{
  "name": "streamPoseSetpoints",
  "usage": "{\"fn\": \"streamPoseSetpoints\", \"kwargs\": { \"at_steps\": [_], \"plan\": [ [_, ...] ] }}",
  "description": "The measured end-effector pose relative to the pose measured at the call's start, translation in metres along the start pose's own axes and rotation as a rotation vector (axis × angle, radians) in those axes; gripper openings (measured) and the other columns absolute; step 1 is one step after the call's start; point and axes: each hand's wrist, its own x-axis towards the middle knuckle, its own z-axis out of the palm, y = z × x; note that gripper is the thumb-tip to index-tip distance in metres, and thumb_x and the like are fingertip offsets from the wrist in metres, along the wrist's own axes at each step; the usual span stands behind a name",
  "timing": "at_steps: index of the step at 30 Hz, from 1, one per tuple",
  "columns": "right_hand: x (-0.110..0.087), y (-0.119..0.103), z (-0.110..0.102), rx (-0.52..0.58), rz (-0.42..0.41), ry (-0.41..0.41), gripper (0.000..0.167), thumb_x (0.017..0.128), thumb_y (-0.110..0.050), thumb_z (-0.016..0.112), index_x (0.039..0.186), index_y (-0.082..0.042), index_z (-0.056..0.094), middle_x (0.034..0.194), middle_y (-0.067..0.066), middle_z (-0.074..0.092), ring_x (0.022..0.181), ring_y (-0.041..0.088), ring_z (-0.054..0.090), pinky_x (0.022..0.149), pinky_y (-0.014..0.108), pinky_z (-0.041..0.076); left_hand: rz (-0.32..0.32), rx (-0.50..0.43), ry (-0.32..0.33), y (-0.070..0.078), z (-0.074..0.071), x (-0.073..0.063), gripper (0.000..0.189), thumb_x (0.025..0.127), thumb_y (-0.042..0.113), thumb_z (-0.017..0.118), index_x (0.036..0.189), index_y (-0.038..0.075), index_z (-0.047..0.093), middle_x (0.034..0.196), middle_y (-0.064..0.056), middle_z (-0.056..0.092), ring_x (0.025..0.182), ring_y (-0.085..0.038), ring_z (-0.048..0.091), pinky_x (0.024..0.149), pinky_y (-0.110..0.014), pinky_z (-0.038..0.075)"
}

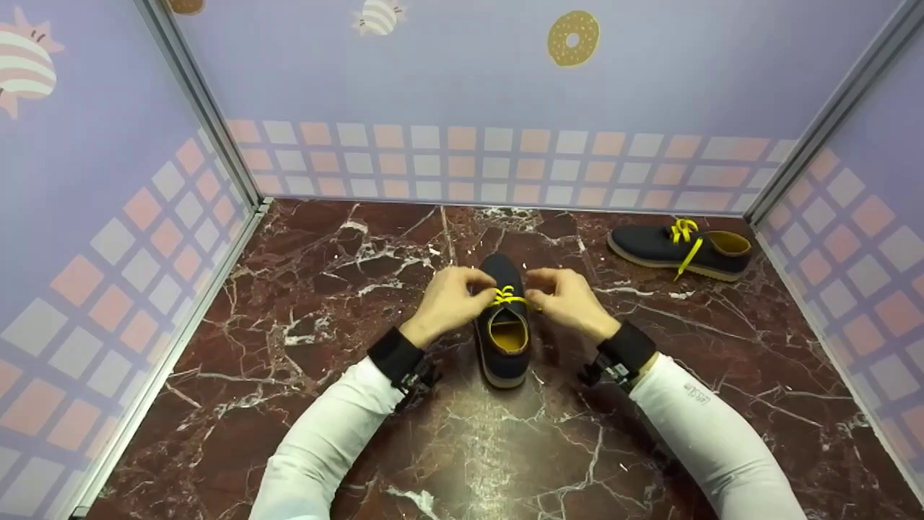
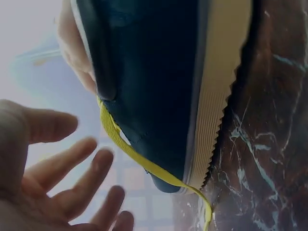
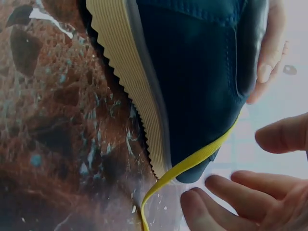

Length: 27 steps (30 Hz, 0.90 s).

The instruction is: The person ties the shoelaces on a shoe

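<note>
A dark shoe (image 1: 503, 367) with a tan ridged sole stands upright on the tabletop, its toe pointing away from me. Its yellow lace (image 1: 507, 297) crosses the front of the opening, and a loose end drapes down each side to the table. On the left of the shoe is my left hand (image 1: 449, 300), thumb and fingers apart beside the lace (image 2: 144, 161) in the left wrist view. My right hand (image 1: 570, 302) is on the other side. Its fingers (image 3: 245, 192) are spread near the lace's other end (image 3: 192, 160), with nothing between them.
Another dark shoe (image 1: 642, 247) with a tied yellow lace lies near the back right corner, toe to the left. The reddish-brown marbled tabletop (image 1: 325, 404) is bounded by lilac panels (image 1: 469, 87) at the back and both sides.
</note>
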Motion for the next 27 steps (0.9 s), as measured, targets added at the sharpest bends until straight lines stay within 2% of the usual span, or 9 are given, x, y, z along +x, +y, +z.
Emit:
{"fn": "streamPoseSetpoints", "kwargs": {
  "at_steps": [3, 8, 15, 21, 25, 27],
  "plan": [
    [-0.0028, -0.0022, 0.0000, -0.041, -0.014, -0.013, 0.040, 0.098, -0.017, 0.073, 0.133, 0.000, 0.080, 0.125, 0.017, 0.085, 0.108, 0.030, 0.081, 0.093, 0.038, 0.062, 0.026, 0.058, -0.053, 0.0023, 0.0002, -0.0030, 0.026, 0.096, 0.023, 0.077, 0.117, 0.013, 0.089, 0.116, -0.005, 0.088, 0.106, -0.029, 0.083, 0.096, -0.046, 0.063],
    [-0.0051, -0.0034, -0.0010, -0.080, -0.019, -0.032, 0.032, 0.093, -0.015, 0.078, 0.121, -0.004, 0.086, 0.110, 0.013, 0.088, 0.101, 0.026, 0.084, 0.089, 0.037, 0.064, 0.027, 0.078, -0.104, 0.0012, -0.0007, -0.0061, 0.023, 0.096, 0.019, 0.080, 0.116, 0.011, 0.088, 0.108, -0.007, 0.088, 0.095, -0.027, 0.082, 0.086, -0.044, 0.063],
    [-0.0036, -0.0029, -0.0022, -0.133, -0.054, 0.002, 0.020, 0.092, -0.013, 0.084, 0.110, -0.005, 0.089, 0.099, 0.012, 0.089, 0.086, 0.019, 0.081, 0.080, 0.031, 0.060, 0.007, 0.078, -0.116, -0.0007, -0.0020, -0.0064, 0.017, 0.098, 0.018, 0.082, 0.110, 0.009, 0.089, 0.102, -0.008, 0.089, 0.093, -0.027, 0.083, 0.087, -0.042, 0.064],
    [-0.0045, -0.0043, -0.0027, -0.148, -0.064, 0.008, 0.011, 0.092, -0.013, 0.086, 0.100, -0.010, 0.091, 0.094, 0.007, 0.089, 0.081, 0.012, 0.074, 0.079, 0.031, 0.057, 0.027, 0.110, -0.118, -0.0009, -0.0038, -0.0064, 0.013, 0.098, 0.017, 0.080, 0.101, 0.009, 0.090, 0.097, -0.008, 0.088, 0.090, -0.029, 0.079, 0.086, -0.044, 0.062],
    [-0.0043, -0.0030, -0.0021, -0.155, -0.067, 0.009, 0.007, 0.092, -0.013, 0.086, 0.097, -0.011, 0.091, 0.092, 0.006, 0.088, 0.078, 0.008, 0.071, 0.078, 0.030, 0.055, 0.020, 0.112, -0.152, -0.0015, -0.0055, -0.0066, 0.014, 0.099, 0.016, 0.077, 0.096, 0.009, 0.089, 0.091, -0.006, 0.084, 0.082, -0.020, 0.071, 0.081, -0.036, 0.057],
    [-0.0041, -0.0024, -0.0017, -0.155, -0.067, 0.004, 0.006, 0.093, -0.013, 0.086, 0.096, -0.011, 0.091, 0.092, 0.006, 0.088, 0.077, 0.007, 0.070, 0.078, 0.030, 0.055, -0.009, 0.060, -0.195, -0.0026, -0.0067, -0.0065, 0.016, 0.101, 0.016, 0.074, 0.094, 0.008, 0.087, 0.083, -0.002, 0.079, 0.072, -0.013, 0.066, 0.072, -0.029, 0.055]
  ]
}}
